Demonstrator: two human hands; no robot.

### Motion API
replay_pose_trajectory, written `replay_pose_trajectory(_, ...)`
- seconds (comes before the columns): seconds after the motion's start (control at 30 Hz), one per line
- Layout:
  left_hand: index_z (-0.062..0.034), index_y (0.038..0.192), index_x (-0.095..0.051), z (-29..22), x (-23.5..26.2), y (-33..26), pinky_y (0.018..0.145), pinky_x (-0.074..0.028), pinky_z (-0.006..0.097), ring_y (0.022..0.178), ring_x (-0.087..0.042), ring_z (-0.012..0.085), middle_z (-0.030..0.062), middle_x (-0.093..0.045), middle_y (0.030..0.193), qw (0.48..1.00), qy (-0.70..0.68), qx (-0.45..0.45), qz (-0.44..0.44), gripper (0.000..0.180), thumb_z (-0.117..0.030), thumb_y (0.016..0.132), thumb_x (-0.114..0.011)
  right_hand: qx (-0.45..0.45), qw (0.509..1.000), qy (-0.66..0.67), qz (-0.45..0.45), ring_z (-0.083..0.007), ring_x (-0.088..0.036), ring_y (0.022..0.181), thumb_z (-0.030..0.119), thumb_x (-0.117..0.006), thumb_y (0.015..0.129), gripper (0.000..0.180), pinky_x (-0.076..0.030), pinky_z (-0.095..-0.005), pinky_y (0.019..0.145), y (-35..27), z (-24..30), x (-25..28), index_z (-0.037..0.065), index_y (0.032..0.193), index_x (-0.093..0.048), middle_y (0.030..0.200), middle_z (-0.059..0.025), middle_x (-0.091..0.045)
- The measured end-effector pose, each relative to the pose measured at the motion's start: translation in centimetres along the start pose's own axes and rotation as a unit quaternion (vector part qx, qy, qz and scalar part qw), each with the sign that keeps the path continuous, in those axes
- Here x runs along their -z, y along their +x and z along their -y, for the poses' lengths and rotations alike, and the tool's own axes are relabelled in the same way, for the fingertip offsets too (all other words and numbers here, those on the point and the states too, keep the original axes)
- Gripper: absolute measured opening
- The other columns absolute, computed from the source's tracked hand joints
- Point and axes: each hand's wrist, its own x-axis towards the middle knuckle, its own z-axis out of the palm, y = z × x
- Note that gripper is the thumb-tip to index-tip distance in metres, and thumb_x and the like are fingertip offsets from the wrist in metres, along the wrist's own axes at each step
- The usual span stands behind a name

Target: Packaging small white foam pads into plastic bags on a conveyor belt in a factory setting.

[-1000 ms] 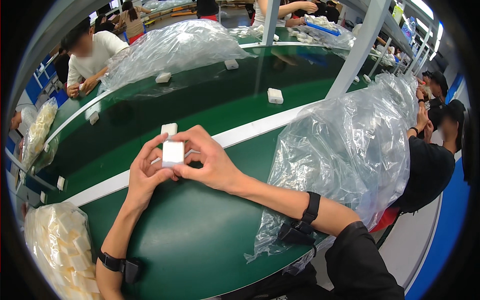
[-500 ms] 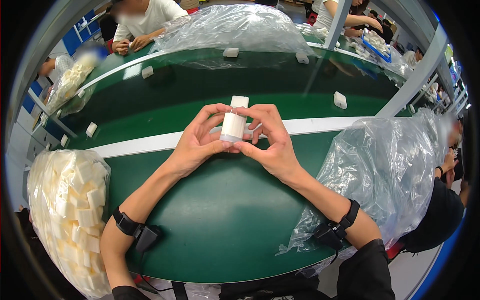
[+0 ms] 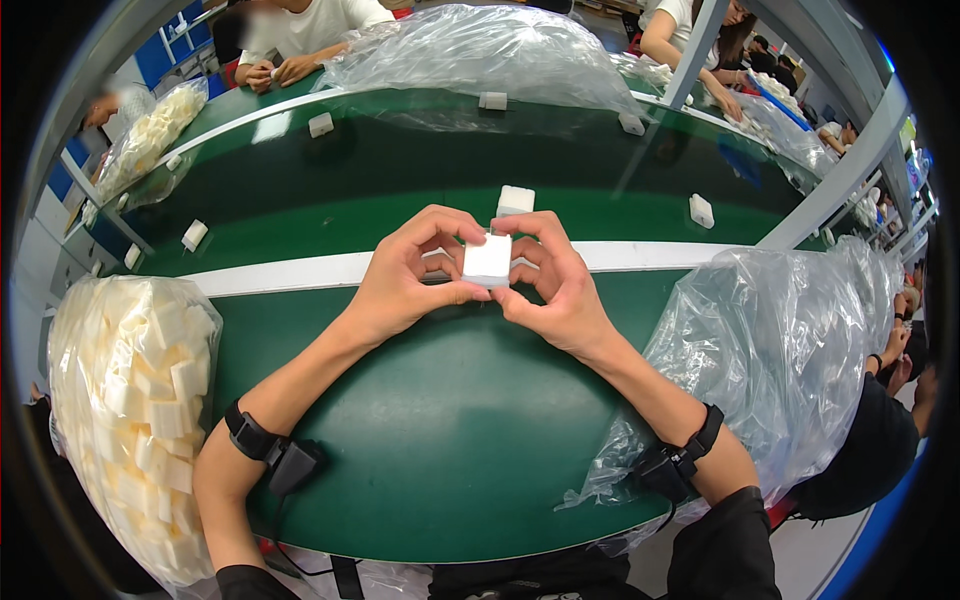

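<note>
Between my two hands is a white plug-in power adapter (image 3: 487,262), held above the near side of the white rail. My left hand (image 3: 415,265) pinches its left side with thumb and fingertips. From the right, my right hand (image 3: 555,280) grips the opposite side in the same way. A smooth, bright square face of the adapter is turned up; its prongs are mostly hidden at the far end by my fingers. Just beyond my fingertips, a second white adapter (image 3: 516,200) rests on the dark green belt (image 3: 380,185).
A clear bag of cream-white pieces (image 3: 130,400) stands at left, against my forearm. A crumpled clear plastic bag (image 3: 770,330) lies at right. The white rail (image 3: 300,276) separates the green worktop (image 3: 420,430) from the belt, where several more adapters lie. Co-workers sit across and at right.
The adapter has been tipped in my fingers, so its long side and prongs no longer show as before. My view has shifted slightly. At the far right, a co-worker's arm has reached lower.
</note>
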Motion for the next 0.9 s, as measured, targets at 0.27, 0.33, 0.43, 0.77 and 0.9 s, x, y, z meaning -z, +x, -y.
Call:
replay_pose_trajectory(0.27, -0.0019, 0.082, -0.055, 0.3, -0.3, -0.6, 0.074, -0.060, 0.028, 0.102, -0.066, 0.0143, 0.0133, -0.057, 0.122, 0.998, 0.054, -0.038, -0.013, 0.027, 0.003, 0.080, -0.081, 0.003, 1.000, -0.021, -0.016, -0.0206, -0.064, 0.108, -0.006, -0.071, 0.079, 0.050, -0.062, -0.0338, 0.082, 0.2, 0.5, -0.6, -0.003, 0.126, -0.053, 0.121, -0.0103, -0.045)
replay_pose_trajectory(0.33, -0.0020, 0.080, -0.054, 0.3, -0.2, -0.5, 0.072, -0.059, 0.027, 0.101, -0.067, 0.0139, 0.0142, -0.058, 0.122, 0.995, 0.086, -0.057, -0.007, 0.028, 0.002, 0.081, -0.081, -0.002, 1.000, -0.018, -0.019, -0.0204, -0.064, 0.108, -0.006, -0.070, 0.079, 0.050, -0.062, -0.0342, 0.084, 0.1, 0.7, -0.8, -0.003, 0.126, -0.053, 0.121, -0.0105, -0.045)
replay_pose_trajectory(0.43, -0.0019, 0.080, -0.053, 0.0, -0.3, -0.2, 0.071, -0.059, 0.028, 0.101, -0.066, 0.0138, 0.0155, -0.059, 0.122, 0.991, 0.113, -0.068, 0.007, 0.027, 0.003, 0.081, -0.080, 0.032, 0.998, -0.052, -0.022, -0.0202, -0.064, 0.108, -0.006, -0.071, 0.079, 0.051, -0.063, -0.0344, 0.084, 0.3, 0.0, -0.4, -0.003, 0.126, -0.052, 0.121, -0.0107, -0.045)
replay_pose_trajectory(0.77, -0.0032, 0.128, -0.051, 0.3, -0.4, -0.1, 0.082, -0.058, 0.030, 0.102, -0.064, 0.0172, 0.0092, -0.050, 0.136, 0.997, 0.072, -0.012, -0.027, 0.052, 0.009, 0.083, -0.074, 0.010, 0.989, -0.129, -0.068, -0.0229, -0.061, 0.111, -0.001, -0.070, 0.084, 0.051, -0.058, -0.0322, 0.080, 0.1, 0.2, -0.5, 0.000, 0.132, -0.051, 0.129, -0.0119, -0.045)
replay_pose_trajectory(0.9, -0.0049, 0.145, -0.037, 0.4, 0.4, 0.3, 0.097, -0.058, 0.034, 0.118, -0.060, 0.0251, 0.0133, -0.038, 0.145, 0.953, 0.258, 0.018, -0.158, 0.067, 0.009, 0.088, -0.069, -0.003, 0.952, -0.248, -0.178, -0.0259, -0.059, 0.113, 0.002, -0.068, 0.086, 0.048, -0.056, -0.0325, 0.084, -1.0, 0.2, 0.4, 0.000, 0.131, -0.051, 0.128, -0.0143, -0.046)
